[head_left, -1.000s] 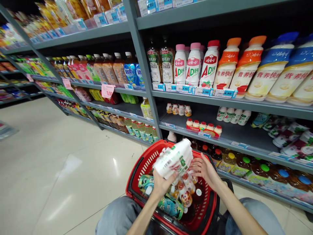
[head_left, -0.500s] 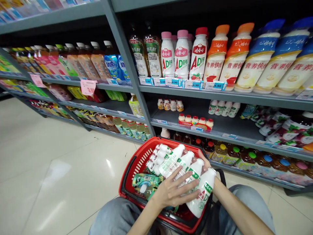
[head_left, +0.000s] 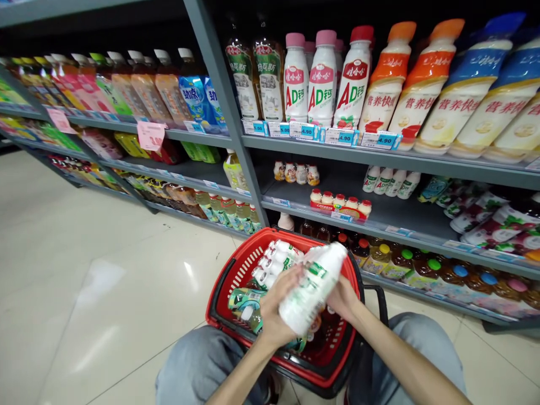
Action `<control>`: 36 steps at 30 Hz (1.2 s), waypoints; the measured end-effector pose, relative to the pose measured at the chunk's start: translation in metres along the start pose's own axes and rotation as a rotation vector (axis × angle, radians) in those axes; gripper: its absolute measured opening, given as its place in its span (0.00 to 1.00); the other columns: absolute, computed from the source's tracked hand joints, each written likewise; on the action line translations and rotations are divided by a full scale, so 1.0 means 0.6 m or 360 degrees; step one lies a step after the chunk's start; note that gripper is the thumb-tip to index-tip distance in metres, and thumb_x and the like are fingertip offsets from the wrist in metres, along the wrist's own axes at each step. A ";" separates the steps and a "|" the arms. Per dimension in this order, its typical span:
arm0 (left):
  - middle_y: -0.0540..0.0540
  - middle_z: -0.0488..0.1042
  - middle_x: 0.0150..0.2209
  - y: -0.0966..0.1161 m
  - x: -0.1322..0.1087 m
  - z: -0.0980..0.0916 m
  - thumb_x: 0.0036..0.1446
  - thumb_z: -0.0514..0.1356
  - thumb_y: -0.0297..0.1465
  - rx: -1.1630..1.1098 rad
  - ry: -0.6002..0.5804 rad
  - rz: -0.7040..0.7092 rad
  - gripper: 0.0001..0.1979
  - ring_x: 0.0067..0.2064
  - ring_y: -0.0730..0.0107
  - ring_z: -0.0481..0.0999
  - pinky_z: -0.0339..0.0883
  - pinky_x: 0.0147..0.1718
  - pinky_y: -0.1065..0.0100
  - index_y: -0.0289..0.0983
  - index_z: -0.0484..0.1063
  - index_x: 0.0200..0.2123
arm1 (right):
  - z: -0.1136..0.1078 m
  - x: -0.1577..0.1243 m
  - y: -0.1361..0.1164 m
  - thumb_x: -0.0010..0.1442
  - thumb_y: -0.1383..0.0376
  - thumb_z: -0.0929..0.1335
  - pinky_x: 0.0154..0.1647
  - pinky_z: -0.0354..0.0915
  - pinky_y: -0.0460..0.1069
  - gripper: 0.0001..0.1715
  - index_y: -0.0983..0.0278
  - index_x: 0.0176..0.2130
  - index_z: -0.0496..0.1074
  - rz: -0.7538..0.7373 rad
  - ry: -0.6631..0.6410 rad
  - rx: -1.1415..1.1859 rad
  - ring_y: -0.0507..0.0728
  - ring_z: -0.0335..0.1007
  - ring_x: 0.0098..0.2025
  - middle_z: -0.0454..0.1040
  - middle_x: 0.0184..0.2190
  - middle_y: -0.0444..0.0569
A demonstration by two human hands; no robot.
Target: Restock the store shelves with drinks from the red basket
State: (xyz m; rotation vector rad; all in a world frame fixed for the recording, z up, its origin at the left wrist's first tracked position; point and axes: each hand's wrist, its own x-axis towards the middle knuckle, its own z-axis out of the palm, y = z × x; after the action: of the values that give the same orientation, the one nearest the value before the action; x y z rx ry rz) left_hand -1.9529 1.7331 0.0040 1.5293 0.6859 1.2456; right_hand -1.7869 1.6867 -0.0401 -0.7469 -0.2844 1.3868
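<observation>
A shrink-wrapped pack of small white bottles with green labels (head_left: 312, 287) is held edge-on over a red shopping basket (head_left: 236, 270). My left hand (head_left: 274, 312) grips the pack from the left, fingers wrapped on it. On the pack's right side my right hand (head_left: 343, 298) is closed on it too. Inside the basket lie another pack of white bottles (head_left: 274, 261), a green-patterned pack (head_left: 247, 301) and small bottles partly hidden under my hands. The basket rests between my knees.
Grey shelves (head_left: 379, 154) run along the right, stocked with large white AD drink bottles (head_left: 323, 79), orange- and blue-topped bottles, small bottle packs (head_left: 337, 203) and dark bottles at the bottom. Shiny tiled floor (head_left: 84, 270) spreads to the left.
The pack lay flat across the basket under my left hand half a second ago; now it is turned on edge and lifted slightly, both hands gripping it.
</observation>
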 end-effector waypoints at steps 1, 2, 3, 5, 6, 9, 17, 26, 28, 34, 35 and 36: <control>0.39 0.83 0.48 -0.001 0.002 0.003 0.33 0.79 0.28 -0.0071 0.0130 -0.0130 0.31 0.54 0.41 0.80 0.68 0.61 0.39 0.41 0.82 0.46 | 0.003 0.003 0.006 0.50 0.46 0.79 0.54 0.71 0.61 0.29 0.59 0.45 0.76 0.0040 -0.0057 0.0039 0.66 0.77 0.52 0.82 0.47 0.50; 0.39 0.83 0.49 -0.001 0.004 0.006 0.34 0.79 0.31 -0.0168 0.0227 -0.0278 0.32 0.52 0.42 0.81 0.71 0.58 0.41 0.39 0.80 0.48 | 0.006 0.005 0.010 0.48 0.48 0.80 0.55 0.71 0.61 0.29 0.59 0.45 0.76 0.0071 -0.0096 0.0078 0.65 0.77 0.51 0.82 0.46 0.49; 0.39 0.82 0.48 0.000 0.007 0.010 0.36 0.79 0.34 -0.0284 0.0285 -0.0423 0.33 0.51 0.44 0.82 0.74 0.56 0.43 0.38 0.79 0.49 | 0.008 0.006 0.011 0.45 0.50 0.82 0.56 0.72 0.61 0.31 0.58 0.45 0.76 0.0082 -0.0100 0.0105 0.65 0.78 0.50 0.83 0.45 0.48; 0.39 0.82 0.49 0.001 0.016 0.017 0.39 0.78 0.39 -0.0521 0.0284 -0.0608 0.35 0.51 0.48 0.82 0.76 0.54 0.48 0.36 0.76 0.52 | 0.012 0.006 0.002 0.40 0.54 0.84 0.55 0.73 0.61 0.34 0.57 0.45 0.76 0.0038 0.0002 0.0090 0.65 0.79 0.47 0.83 0.41 0.47; 0.39 0.82 0.49 0.002 0.021 0.020 0.41 0.77 0.41 -0.0596 0.0242 -0.0645 0.36 0.52 0.49 0.81 0.76 0.54 0.50 0.36 0.75 0.53 | 0.012 0.004 -0.010 0.38 0.55 0.85 0.54 0.74 0.61 0.36 0.57 0.45 0.76 -0.0005 0.0065 0.0058 0.64 0.80 0.45 0.83 0.39 0.46; 0.38 0.81 0.52 0.006 0.036 0.022 0.47 0.75 0.42 -0.0480 -0.0099 -0.0664 0.34 0.56 0.52 0.79 0.72 0.59 0.52 0.36 0.73 0.56 | 0.007 -0.009 -0.070 0.37 0.57 0.85 0.51 0.75 0.59 0.34 0.57 0.43 0.76 -0.0314 0.0228 -0.0121 0.62 0.80 0.40 0.82 0.35 0.44; 0.41 0.77 0.58 0.024 0.033 0.016 0.69 0.57 0.39 0.0373 -0.1306 -0.0300 0.21 0.57 0.59 0.77 0.69 0.59 0.60 0.41 0.73 0.61 | -0.056 -0.108 -0.304 0.35 0.56 0.85 0.36 0.72 0.48 0.33 0.62 0.37 0.74 -0.1773 0.0767 -0.0967 0.51 0.73 0.31 0.77 0.32 0.40; 0.40 0.79 0.55 -0.009 -0.008 0.020 0.68 0.54 0.30 0.1245 -0.2311 -0.0103 0.20 0.57 0.50 0.77 0.70 0.56 0.54 0.41 0.76 0.59 | -0.160 -0.101 -0.457 0.43 0.53 0.81 0.47 0.75 0.60 0.26 0.64 0.38 0.78 -0.2266 0.1504 -0.1789 0.62 0.79 0.39 0.81 0.37 0.49; 0.38 0.78 0.55 -0.015 -0.007 0.022 0.68 0.54 0.29 0.1409 -0.2335 -0.0102 0.20 0.58 0.47 0.77 0.70 0.57 0.51 0.40 0.76 0.59 | -0.186 -0.078 -0.468 0.44 0.52 0.81 0.47 0.75 0.60 0.26 0.64 0.38 0.78 -0.2183 0.1503 -0.1840 0.63 0.80 0.40 0.81 0.37 0.50; 0.36 0.78 0.55 -0.015 0.005 0.025 0.69 0.51 0.30 0.1624 -0.2362 -0.0091 0.21 0.57 0.45 0.77 0.70 0.56 0.48 0.38 0.75 0.59 | -0.245 -0.008 -0.489 0.43 0.53 0.80 0.41 0.74 0.54 0.25 0.65 0.37 0.78 -0.1946 0.1396 -0.1816 0.59 0.78 0.37 0.80 0.34 0.47; 0.35 0.78 0.56 -0.017 0.004 0.025 0.69 0.51 0.30 0.1644 -0.2382 -0.0102 0.21 0.57 0.44 0.77 0.70 0.56 0.48 0.37 0.75 0.59 | -0.253 0.003 -0.494 0.43 0.52 0.80 0.40 0.74 0.53 0.25 0.65 0.37 0.78 -0.1904 0.1366 -0.1806 0.58 0.77 0.36 0.80 0.34 0.46; 0.34 0.77 0.56 -0.019 0.003 0.024 0.69 0.51 0.30 0.1650 -0.2394 -0.0121 0.20 0.57 0.44 0.77 0.70 0.56 0.48 0.37 0.75 0.59 | -0.259 0.015 -0.499 0.43 0.52 0.80 0.39 0.74 0.52 0.25 0.65 0.36 0.78 -0.1862 0.1321 -0.1782 0.58 0.76 0.35 0.80 0.33 0.46</control>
State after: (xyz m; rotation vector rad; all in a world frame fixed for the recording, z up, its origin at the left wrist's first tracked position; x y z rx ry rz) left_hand -1.9372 1.7338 -0.0056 2.5906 0.2709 -0.6674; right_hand -1.4592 1.6464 0.0293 -1.6120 -0.6868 -0.3540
